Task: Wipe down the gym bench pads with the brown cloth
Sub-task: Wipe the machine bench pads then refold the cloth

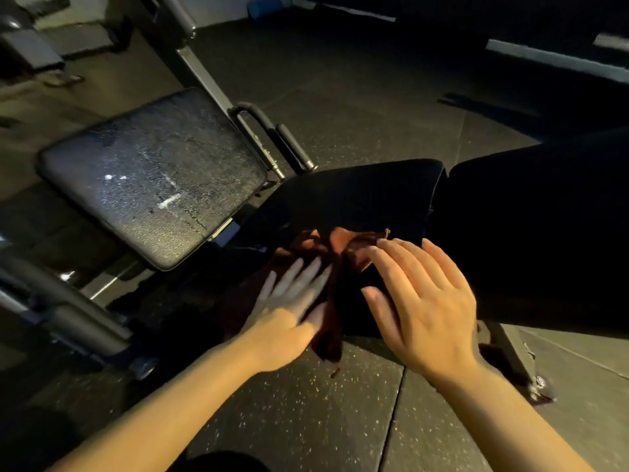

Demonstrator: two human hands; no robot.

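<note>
— Under my left hand (292,301) what do I have exactly?

— The brown cloth (335,253). The fingers (303,274) are straight and flat on it, so they press it and do not close around it. My right hand (422,301) is also spread flat just beside, with its fingertips (381,247) at the bunched edge of the cloth; I cannot tell if they really touch it.

— And where does the cloth lie?

— On the near end of the dark seat pad (357,195), with one part hanging down over the edge toward the floor (306,420).

— How do I think it will handle?

— Soft and light, I judge. It wrinkles easily and can slide into a heap, so a flat palm in the middle, or a handful of the bunched part, seems to me the best hold. The pad looks firm and smooth under it.

— And the other pad?

— The back pad (153,178) at the left shows pale specks and streaks.
</note>
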